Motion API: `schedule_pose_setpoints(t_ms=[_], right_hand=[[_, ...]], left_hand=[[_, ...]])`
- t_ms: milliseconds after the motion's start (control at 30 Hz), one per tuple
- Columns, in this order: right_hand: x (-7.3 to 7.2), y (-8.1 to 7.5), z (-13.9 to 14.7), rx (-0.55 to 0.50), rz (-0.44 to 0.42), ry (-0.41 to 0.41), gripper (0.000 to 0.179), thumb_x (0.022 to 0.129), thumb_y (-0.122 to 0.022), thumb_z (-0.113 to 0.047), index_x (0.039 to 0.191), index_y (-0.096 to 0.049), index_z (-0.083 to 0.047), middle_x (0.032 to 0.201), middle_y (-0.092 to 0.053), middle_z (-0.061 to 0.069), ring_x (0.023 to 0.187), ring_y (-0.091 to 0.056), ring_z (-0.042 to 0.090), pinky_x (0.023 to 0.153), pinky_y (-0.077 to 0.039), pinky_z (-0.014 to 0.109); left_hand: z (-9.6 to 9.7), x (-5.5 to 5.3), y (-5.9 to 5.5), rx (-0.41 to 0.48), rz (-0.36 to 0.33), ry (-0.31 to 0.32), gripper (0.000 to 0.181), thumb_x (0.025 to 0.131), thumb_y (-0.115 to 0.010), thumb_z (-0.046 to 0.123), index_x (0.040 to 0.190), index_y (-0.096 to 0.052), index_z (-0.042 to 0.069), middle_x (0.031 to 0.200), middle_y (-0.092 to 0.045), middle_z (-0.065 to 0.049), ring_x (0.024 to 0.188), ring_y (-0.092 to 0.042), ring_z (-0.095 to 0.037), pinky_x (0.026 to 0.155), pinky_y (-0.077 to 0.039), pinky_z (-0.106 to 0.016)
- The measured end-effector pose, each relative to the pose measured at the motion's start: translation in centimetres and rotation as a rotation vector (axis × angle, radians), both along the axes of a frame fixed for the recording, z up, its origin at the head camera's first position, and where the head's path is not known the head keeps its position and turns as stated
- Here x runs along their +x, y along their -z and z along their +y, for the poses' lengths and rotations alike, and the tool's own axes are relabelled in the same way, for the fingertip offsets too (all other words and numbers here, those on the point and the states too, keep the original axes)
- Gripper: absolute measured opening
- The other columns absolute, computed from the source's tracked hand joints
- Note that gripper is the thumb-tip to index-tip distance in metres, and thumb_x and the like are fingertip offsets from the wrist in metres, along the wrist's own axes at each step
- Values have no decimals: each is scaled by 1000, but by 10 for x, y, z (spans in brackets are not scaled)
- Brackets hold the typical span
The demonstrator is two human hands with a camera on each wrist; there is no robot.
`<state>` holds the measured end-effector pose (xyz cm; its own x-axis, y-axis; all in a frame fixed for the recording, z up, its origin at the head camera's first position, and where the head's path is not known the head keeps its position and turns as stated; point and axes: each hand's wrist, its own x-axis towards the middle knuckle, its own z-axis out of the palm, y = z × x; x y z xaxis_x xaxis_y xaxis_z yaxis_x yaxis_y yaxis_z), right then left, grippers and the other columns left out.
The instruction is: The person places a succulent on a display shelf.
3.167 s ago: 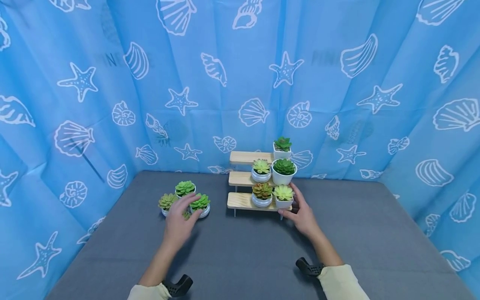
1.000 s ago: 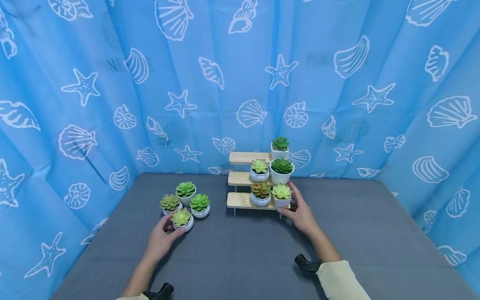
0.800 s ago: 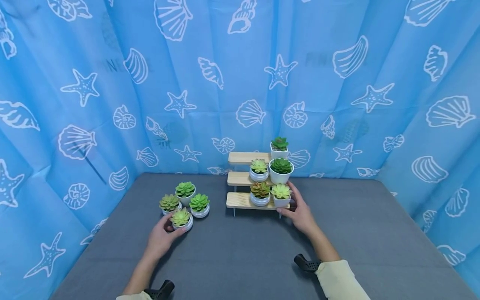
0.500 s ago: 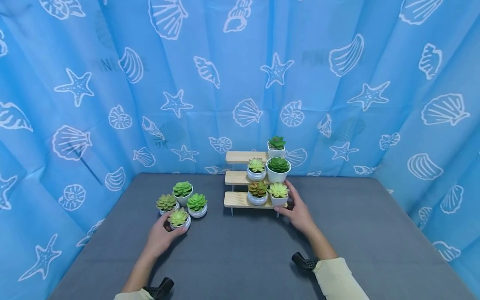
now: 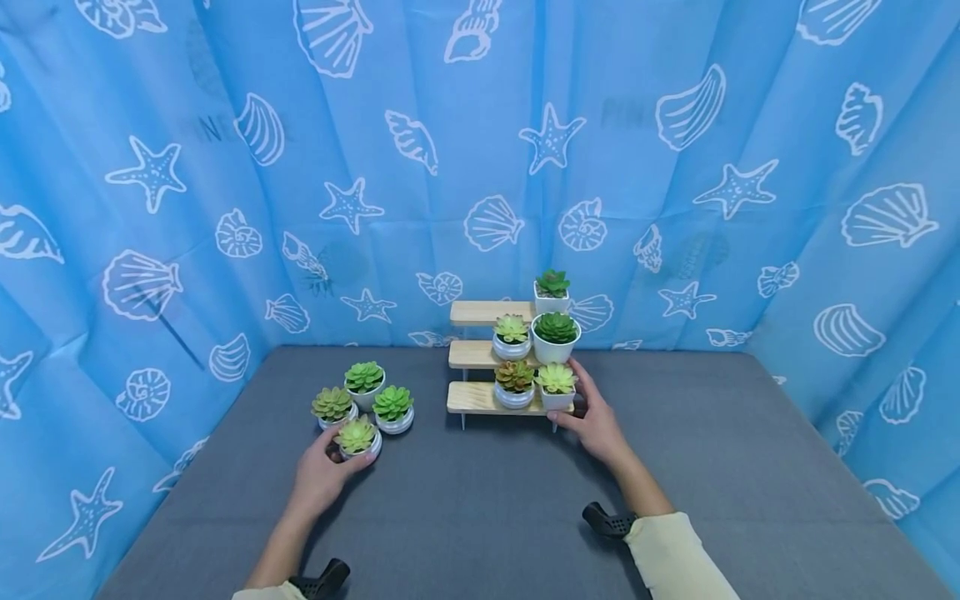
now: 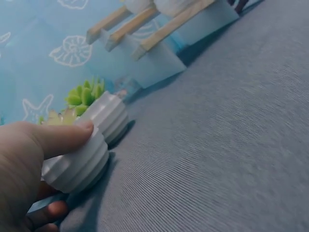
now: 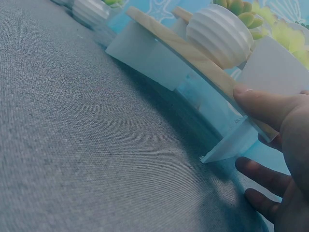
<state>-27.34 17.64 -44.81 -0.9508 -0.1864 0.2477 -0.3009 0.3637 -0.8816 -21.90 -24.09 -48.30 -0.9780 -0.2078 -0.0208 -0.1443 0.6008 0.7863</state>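
Note:
My left hand holds the nearest potted succulent of a small cluster on the grey table. In the left wrist view the thumb lies along the rim of its ribbed white pot, with fingers behind and below; the pot's base appears to touch the cloth. My right hand grips the right end of a three-tier wooden plant stand. The right wrist view shows the thumb on the bottom board's edge beside a square white pot, one finger partly hidden behind, and lower fingers loose.
Three more potted succulents, including a bright green one, stand beside the held pot. Several pots fill the stand's right side, such as a dark green one. Bare board shows on the left of each tier. A blue shell-print curtain hangs behind.
The left hand has come down from above the cluster and taken hold of the nearest pot, then stayed there. The right hand keeps its place on the stand. The head view has shifted slightly.

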Motion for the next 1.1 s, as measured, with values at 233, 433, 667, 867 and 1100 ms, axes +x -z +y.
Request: schedule_pose_setpoints(t_ms=[233,433,667,867,1100], right_hand=[[0,-2,0,4,-6,8,89,86,-74,-4,155,-18,-8,141,-40,34,117,-51,49,94,-44,58],[-3,0,1,-2,3,2,90,85,-74,-3,155,-17,-7,140,-42,33,115,-53,48,92,-45,56],[-3,0,1,0,-8,12,91,85,-75,-3,155,-17,-9,139,-44,32,115,-54,46,92,-46,56],[-1,-3,0,15,-10,27,91,85,-75,-3,155,-18,-8,140,-43,33,115,-54,47,93,-45,57],[2,-2,-1,0,-22,24,90,85,-74,-2,155,-18,-8,140,-43,32,115,-54,46,93,-45,55]], left_hand=[[1,5,-2,2,-10,-26,88,76,-80,48,141,-44,3,106,-57,-16,93,-51,-27,74,-41,-39],[4,11,-6,25,-14,-25,92,74,-81,51,141,-44,1,119,-57,-22,104,-54,-31,84,-45,-47],[14,14,-13,47,10,-14,92,73,-81,52,143,-44,3,127,-55,-23,111,-54,-33,89,-46,-50],[33,14,-19,82,87,5,84,75,-83,41,142,-47,5,127,-57,-19,109,-56,-30,88,-47,-46],[50,7,-19,106,189,38,72,76,-85,31,135,-55,4,114,-63,-14,101,-59,-25,82,-48,-37]])
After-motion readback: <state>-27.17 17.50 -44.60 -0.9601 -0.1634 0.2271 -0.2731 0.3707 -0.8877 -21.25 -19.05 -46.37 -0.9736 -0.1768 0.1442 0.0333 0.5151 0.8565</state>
